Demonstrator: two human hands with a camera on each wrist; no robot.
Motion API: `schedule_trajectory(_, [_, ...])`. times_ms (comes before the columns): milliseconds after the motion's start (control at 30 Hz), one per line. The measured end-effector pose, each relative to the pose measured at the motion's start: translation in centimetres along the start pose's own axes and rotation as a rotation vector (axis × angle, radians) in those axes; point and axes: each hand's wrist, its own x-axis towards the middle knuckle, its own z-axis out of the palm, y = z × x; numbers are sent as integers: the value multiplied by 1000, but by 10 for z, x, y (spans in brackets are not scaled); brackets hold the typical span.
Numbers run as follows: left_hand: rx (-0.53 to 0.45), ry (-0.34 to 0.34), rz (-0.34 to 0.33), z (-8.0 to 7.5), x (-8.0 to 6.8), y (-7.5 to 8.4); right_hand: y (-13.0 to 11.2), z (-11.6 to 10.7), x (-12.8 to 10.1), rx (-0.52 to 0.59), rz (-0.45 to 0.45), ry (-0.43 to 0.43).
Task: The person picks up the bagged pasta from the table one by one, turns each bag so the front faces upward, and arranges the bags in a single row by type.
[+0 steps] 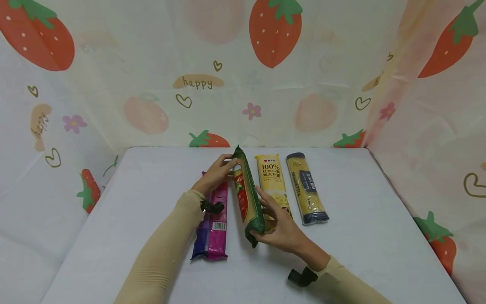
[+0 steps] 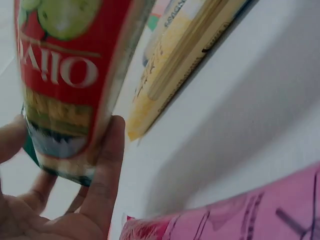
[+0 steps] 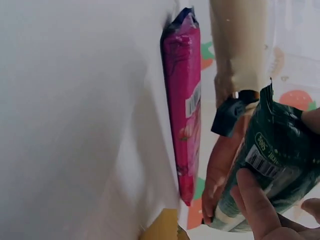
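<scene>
Free room: wide bare table (image 1: 133, 202) to left of pink packet (image 1: 213, 228).
Green packet (image 1: 247, 198): long axis near-to-far.
Left hand (image 1: 214, 175): grasping far end.
Right hand (image 1: 281, 228): grasping near end.

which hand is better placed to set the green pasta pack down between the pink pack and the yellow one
Right, probably. The right hand grips the green pasta pack at its near end, close to the table; the left hand only steadies the raised far end.

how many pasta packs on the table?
4. Pink pack lies leftmost, partly under the left arm. Green pack is held at its ends by the left hand and right hand. Yellow pack and blue pack lie to the right. None seem hidden.
</scene>
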Motion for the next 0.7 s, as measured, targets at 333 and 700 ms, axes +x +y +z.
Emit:
schedule_trajectory(333, [-97,-45,-15,-4,-2,6,2,2,-2,121,24,2])
schedule_trajectory(700, [-124,-81,-88,-8,-7,6,4,4,-3,276,-5,54])
